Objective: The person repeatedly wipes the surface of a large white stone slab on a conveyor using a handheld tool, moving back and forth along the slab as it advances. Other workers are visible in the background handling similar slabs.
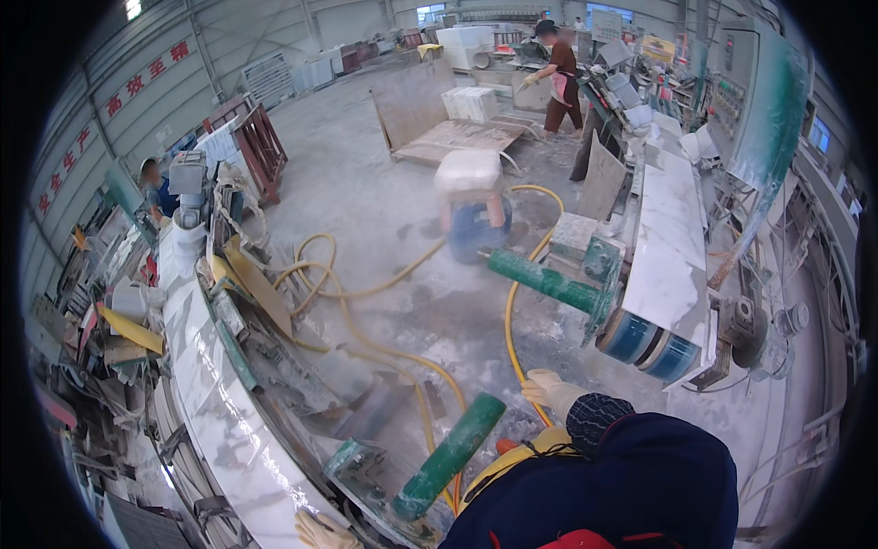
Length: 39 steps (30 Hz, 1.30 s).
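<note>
My left hand [325, 531], in a pale work glove, is at the lower edge with its fingers stretched out. It lies at the near end of a long white grey-veined marble strip [222, 412] on the left machine line. My right hand [551, 393], also in a cream glove below a dark patterned cuff, is held out over the floor with its fingers loosely extended. A yellow hose [510, 320] runs just past its fingertips, and I see no grip on it. Between my hands is a green roller [450, 456] on a machine frame.
Another green roller [544, 279] juts from the right line, below a white marble slab [666, 238]. A padded stool [468, 178] and a blue drum [477, 233] stand ahead. Hoses loop across the wet floor. Co-workers stand at the far right [560, 78] and left [163, 194].
</note>
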Each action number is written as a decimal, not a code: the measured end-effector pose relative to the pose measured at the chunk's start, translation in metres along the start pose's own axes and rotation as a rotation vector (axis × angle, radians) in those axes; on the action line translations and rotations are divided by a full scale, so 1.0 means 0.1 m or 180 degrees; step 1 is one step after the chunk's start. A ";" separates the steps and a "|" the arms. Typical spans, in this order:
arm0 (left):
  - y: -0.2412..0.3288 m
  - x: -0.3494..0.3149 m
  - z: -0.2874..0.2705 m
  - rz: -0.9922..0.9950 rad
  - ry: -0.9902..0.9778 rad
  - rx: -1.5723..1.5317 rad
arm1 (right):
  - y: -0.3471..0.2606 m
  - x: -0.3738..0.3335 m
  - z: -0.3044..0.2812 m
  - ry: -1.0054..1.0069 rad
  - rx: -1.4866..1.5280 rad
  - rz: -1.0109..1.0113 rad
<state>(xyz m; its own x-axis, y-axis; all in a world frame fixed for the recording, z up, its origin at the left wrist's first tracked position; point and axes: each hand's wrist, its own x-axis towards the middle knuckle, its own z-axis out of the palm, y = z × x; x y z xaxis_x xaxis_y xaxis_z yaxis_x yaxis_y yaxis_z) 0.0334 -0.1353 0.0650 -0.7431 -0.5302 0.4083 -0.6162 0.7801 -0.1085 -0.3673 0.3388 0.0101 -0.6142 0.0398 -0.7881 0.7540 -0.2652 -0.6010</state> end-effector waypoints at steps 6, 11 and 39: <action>0.28 0.18 -0.27 -0.0959 0.0314 -0.0447 | 0.04 -0.02 0.01 0.0083 -0.0171 -0.0061; 0.41 0.21 -0.46 -0.1060 0.0240 -0.0640 | 0.07 -0.04 -0.04 0.0011 -0.0189 -0.0065; 0.44 0.04 -0.51 -0.1078 0.0344 -0.0810 | 0.16 -0.04 -0.18 0.0029 -0.0253 -0.0025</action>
<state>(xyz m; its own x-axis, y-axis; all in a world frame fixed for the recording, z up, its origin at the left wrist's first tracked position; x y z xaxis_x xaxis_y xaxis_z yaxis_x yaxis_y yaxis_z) 0.0168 -0.0857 0.1078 -0.4703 -0.7429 0.4763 -0.7264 0.6324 0.2691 -0.3489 0.3515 0.0018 -0.6184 0.0503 -0.7842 0.7654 -0.1874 -0.6156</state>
